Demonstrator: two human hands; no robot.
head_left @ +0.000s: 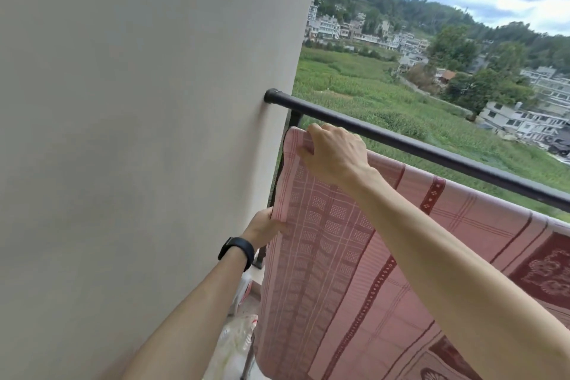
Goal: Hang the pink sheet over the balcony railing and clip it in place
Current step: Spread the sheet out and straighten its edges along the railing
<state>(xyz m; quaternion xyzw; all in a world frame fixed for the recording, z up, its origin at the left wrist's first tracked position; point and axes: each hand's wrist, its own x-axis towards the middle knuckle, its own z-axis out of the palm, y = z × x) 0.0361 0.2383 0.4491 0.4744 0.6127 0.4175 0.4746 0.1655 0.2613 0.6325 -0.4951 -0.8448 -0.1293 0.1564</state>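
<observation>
Right hand (334, 157) pinching top corner of pink checked woven sheet (339, 271), left hand (265, 227) gripping its side edge below, dark round metal railing (431, 154) just beyond

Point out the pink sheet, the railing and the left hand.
pink sheet (324, 256), head view, checked middle panel.
railing (431, 157), head view, bare top bar.
left hand (265, 227), head view, back of hand gripping sheet's edge.

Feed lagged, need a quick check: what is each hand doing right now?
Left hand: grips the pink sheet by its side edge.
Right hand: grips the sheet's top corner by the railing.
</observation>
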